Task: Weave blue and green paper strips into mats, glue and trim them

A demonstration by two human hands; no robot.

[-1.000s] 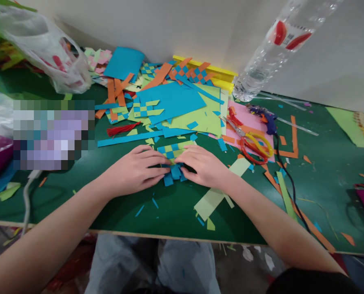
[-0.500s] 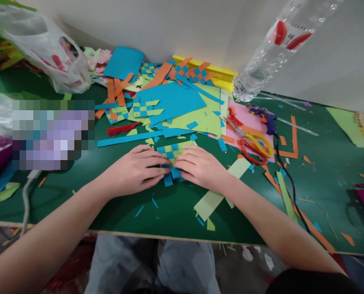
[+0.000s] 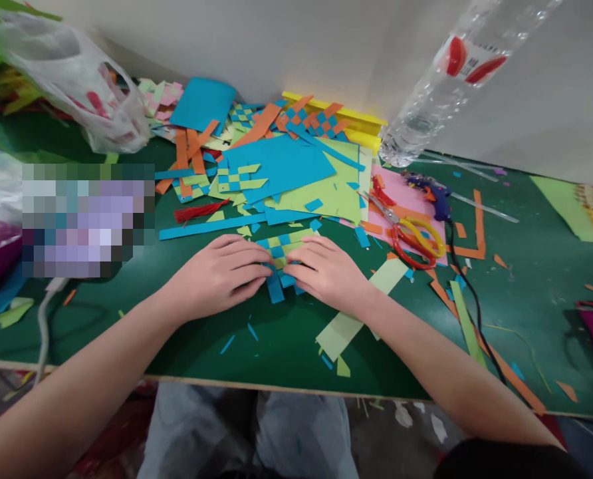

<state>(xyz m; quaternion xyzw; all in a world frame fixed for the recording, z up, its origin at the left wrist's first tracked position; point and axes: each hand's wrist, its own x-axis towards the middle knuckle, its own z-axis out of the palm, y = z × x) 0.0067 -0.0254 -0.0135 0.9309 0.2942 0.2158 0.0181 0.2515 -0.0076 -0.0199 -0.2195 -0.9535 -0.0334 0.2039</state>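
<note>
Between my hands, flat on the green table, lies a small woven paper piece (image 3: pixel 280 249) in blue and light green checks. Blue strip ends (image 3: pixel 275 289) stick out from its near side. My left hand (image 3: pixel 219 274) grips its left edge, the fingers bent and held together with the tips on the paper. On the other side my right hand (image 3: pixel 332 271) holds the right edge the same way. Both thumbs are hidden beneath the hands. A pale green strip (image 3: pixel 341 338) lies partly under my right forearm.
Behind are blue sheets (image 3: pixel 286 163), finished-looking woven pieces (image 3: pixel 234 177) and a red tassel (image 3: pixel 201 211). Scissors (image 3: pixel 411 233) and a purple glue gun (image 3: pixel 439 199) with a black cord lie right. A plastic bottle (image 3: pixel 426 106) stands at the wall, a plastic bag (image 3: pixel 87 86) at left.
My left fingers have shifted slightly on the paper, and a little more of the checks and blue strip ends shows between my hands. Everything else stays put.
</note>
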